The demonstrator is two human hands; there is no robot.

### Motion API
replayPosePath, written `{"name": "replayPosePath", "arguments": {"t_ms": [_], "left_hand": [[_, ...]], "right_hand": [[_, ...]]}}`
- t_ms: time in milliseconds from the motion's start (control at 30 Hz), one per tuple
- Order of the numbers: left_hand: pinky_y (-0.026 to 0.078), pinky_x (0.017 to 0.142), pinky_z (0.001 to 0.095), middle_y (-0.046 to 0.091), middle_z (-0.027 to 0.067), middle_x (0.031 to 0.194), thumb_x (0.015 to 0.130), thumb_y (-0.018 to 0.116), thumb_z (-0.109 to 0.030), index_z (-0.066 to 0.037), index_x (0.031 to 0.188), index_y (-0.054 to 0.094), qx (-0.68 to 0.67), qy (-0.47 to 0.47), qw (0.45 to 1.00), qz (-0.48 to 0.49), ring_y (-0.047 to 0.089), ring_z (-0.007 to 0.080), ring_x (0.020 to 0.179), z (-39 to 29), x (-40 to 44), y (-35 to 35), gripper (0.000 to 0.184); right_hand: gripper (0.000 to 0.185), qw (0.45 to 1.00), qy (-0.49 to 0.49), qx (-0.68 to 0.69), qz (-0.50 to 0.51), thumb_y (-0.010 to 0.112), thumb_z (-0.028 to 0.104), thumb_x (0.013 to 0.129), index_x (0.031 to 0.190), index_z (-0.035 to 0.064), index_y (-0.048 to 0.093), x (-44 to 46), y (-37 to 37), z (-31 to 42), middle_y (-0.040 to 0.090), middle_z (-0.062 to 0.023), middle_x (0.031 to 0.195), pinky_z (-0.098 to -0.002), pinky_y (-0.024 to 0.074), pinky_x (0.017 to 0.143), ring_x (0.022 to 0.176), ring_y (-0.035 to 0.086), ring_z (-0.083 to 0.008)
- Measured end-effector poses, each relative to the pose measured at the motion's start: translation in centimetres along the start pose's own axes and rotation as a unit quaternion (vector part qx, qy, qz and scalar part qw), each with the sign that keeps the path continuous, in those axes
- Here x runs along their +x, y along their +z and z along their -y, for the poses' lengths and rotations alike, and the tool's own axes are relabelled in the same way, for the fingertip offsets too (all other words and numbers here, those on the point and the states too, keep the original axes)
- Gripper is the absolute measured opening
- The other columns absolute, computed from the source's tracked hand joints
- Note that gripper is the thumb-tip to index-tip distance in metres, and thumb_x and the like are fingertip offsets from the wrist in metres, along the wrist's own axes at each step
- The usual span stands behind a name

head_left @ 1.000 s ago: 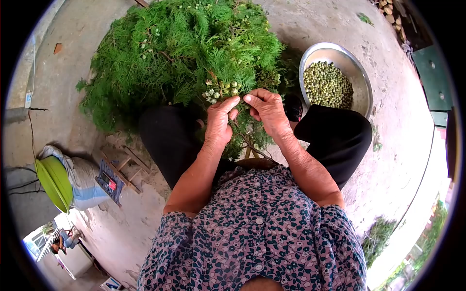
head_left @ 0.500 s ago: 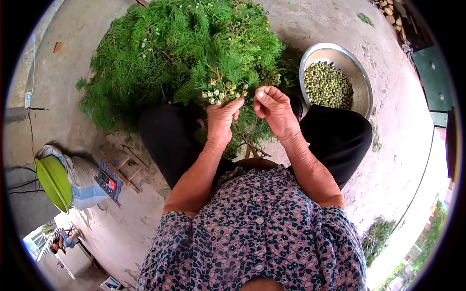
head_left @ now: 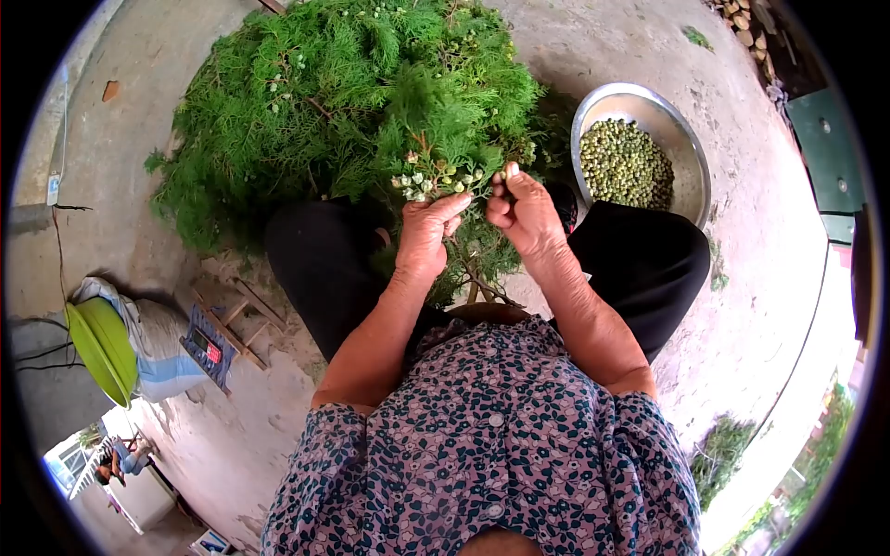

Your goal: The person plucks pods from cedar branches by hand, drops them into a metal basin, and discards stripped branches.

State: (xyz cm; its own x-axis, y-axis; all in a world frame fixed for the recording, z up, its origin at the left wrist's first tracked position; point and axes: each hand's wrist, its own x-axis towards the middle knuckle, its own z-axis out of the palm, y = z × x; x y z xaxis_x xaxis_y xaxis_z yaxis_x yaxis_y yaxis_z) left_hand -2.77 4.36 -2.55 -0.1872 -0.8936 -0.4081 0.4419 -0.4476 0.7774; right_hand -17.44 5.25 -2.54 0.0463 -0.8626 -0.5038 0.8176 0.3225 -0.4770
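My left hand (head_left: 426,239) pinches a green cypress sprig (head_left: 419,148) that carries pale green cones (head_left: 419,183) just beyond the fingertips. To its right, my right hand (head_left: 528,211) is closed with thumb and fingertips together, close to the cone-bearing end; whatever sits in that pinch is too small to make out. Behind both hands lies a big heap of cut cypress branches (head_left: 278,120), with more cones among the foliage. A metal bowl (head_left: 688,139) stands at the right, partly filled with small green cones (head_left: 626,162).
My bent knees (head_left: 649,269) flank the branches. On the left are a lime-green basin (head_left: 100,350), a pale sack (head_left: 162,338) and a wooden stool (head_left: 243,320) with a small red-and-black device (head_left: 206,346). Firewood (head_left: 744,23) is stacked at the top right. Another person (head_left: 125,461) appears far off, lower left.
My right hand has shifted slightly right and its thumb now points more upward. The sprig in my left hand has tilted a little, with the left hand slightly lower.
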Motion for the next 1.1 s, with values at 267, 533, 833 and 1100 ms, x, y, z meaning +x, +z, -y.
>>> {"name": "replayPosePath", "arguments": {"t_ms": [267, 533, 833, 1100], "left_hand": [[0.029, 0.045, 0.0212, 0.055, -0.0023, 0.062, 0.070, 0.069, -0.002, -0.003, 0.071, 0.062, 0.027, 0.034, 0.998, -0.037, 0.041, 0.0062, 0.048, 0.0, 0.0, 0.3, 0.007], [0.030, 0.044, 0.0218, 0.053, -0.0035, 0.060, 0.074, 0.064, -0.001, -0.004, 0.068, 0.060, 0.130, 0.073, 0.988, -0.032, 0.042, 0.0054, 0.048, 0.6, 0.0, 0.2, 0.008], [0.031, 0.044, 0.0227, 0.056, -0.0018, 0.062, 0.071, 0.066, 0.001, -0.004, 0.071, 0.060, 0.087, 0.046, 0.995, 0.017, 0.044, 0.0073, 0.048, 0.4, -0.1, -0.1, 0.007], [0.037, 0.060, 0.0268, 0.057, 0.0007, 0.059, 0.071, 0.068, -0.008, -0.003, 0.065, 0.063, 0.075, 0.031, 0.996, -0.022, 0.049, 0.0110, 0.055, 0.0, 0.2, -0.2, 0.009]], "right_hand": [[0.013, 0.996, -0.027, -0.019, 0.079, 0.053, 0.015, 0.086, 0.086, 0.0015, 0.054, -1.1, 0.0, 1.4, 0.055, -0.0066, 0.077, -0.0249, 0.0405, 0.052, 0.060, 0.051, -0.0138], [0.023, 0.841, -0.246, -0.479, 0.049, 0.061, 0.009, 0.080, 0.102, 0.0011, 0.059, -1.1, 0.9, -0.9, 0.053, 0.0013, 0.065, -0.0186, 0.0382, 0.044, 0.050, 0.046, -0.0041], [0.011, 0.951, -0.077, -0.297, 0.035, 0.061, 0.012, 0.081, 0.086, 0.0015, 0.063, -0.8, 0.7, -0.4, 0.054, -0.0003, 0.064, -0.0176, 0.0305, 0.040, 0.045, 0.042, -0.0054], [0.013, 0.996, -0.079, -0.042, 0.003, 0.048, 0.010, 0.088, 0.094, -0.0008, 0.053, -1.4, -2.2, 3.6, 0.055, -0.0067, 0.076, -0.0246, 0.0430, 0.059, 0.069, 0.054, -0.0157]]}}
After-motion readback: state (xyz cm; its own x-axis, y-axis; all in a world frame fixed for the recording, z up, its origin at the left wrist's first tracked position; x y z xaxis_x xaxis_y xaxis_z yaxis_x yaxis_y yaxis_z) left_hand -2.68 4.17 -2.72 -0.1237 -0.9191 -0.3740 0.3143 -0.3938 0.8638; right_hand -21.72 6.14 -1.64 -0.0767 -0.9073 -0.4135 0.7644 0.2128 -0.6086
